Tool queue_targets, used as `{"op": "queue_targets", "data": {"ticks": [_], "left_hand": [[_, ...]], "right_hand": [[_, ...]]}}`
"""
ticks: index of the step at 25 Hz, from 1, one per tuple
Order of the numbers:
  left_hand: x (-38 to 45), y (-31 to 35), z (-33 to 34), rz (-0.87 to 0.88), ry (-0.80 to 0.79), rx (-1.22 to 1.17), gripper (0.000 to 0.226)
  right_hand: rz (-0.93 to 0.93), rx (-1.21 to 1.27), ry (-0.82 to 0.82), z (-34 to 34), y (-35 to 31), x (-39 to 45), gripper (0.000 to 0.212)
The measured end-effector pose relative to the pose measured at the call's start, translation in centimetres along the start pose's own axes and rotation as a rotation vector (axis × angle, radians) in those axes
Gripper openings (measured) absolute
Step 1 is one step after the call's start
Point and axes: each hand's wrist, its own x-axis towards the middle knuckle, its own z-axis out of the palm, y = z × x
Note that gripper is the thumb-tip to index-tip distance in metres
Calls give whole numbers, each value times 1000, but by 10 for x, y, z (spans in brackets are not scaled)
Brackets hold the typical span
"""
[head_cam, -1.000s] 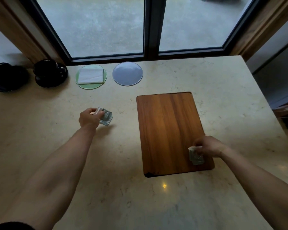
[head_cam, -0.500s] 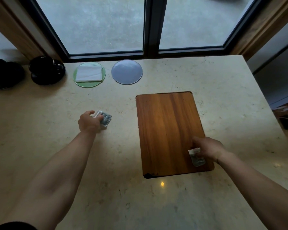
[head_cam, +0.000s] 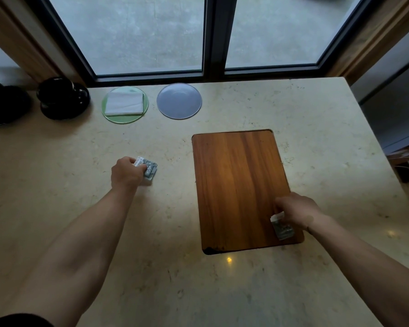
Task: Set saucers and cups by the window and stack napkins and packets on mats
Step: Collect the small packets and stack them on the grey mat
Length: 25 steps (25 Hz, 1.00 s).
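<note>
My left hand (head_cam: pixel 126 173) grips a small stack of grey-green packets (head_cam: pixel 148 167) just above the stone counter, left of the wooden board (head_cam: pixel 236 185). My right hand (head_cam: pixel 298 210) pinches another packet (head_cam: pixel 282 227) at the board's near right corner. By the window lie a round green mat (head_cam: pixel 109 114) carrying a folded white napkin (head_cam: pixel 124 103) and a bare round grey mat (head_cam: pixel 179 100). Two black cups on black saucers, one (head_cam: pixel 63 97) beside the green mat and one (head_cam: pixel 3 102) at the far left edge, stand along the back.
The window frame (head_cam: pixel 213 74) runs along the counter's back edge. The counter's right edge (head_cam: pixel 373 147) drops off to a dark floor area with some objects below.
Both hands keep their packets and have barely shifted; the left hand's packets sit slightly lower toward the counter. The view has tilted a little.
</note>
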Motion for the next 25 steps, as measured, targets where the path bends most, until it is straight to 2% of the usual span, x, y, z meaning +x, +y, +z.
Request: {"op": "queue_targets", "data": {"ticks": [4,9,16,19,21,25], "left_hand": [[3,3,-1,4,-26,4,33],[10,-1,-1,-25,-40,31,38],[10,5,3,-38,-102,-17,30],[7,2,1,-23,-104,-81,33],[4,-3,-2,-14,-130,-180,25],[-7,-11,-11,-44,-180,-300,14]], "right_hand": [[-42,-16,-8,0,2,3,15],[-13,47,-91,1,0,5,15],[4,80,-150,0,1,4,12],[3,178,-144,-1,1,1,12],[7,256,-119,-3,0,-1,8],[-9,367,-104,-7,-9,-8,21]]}}
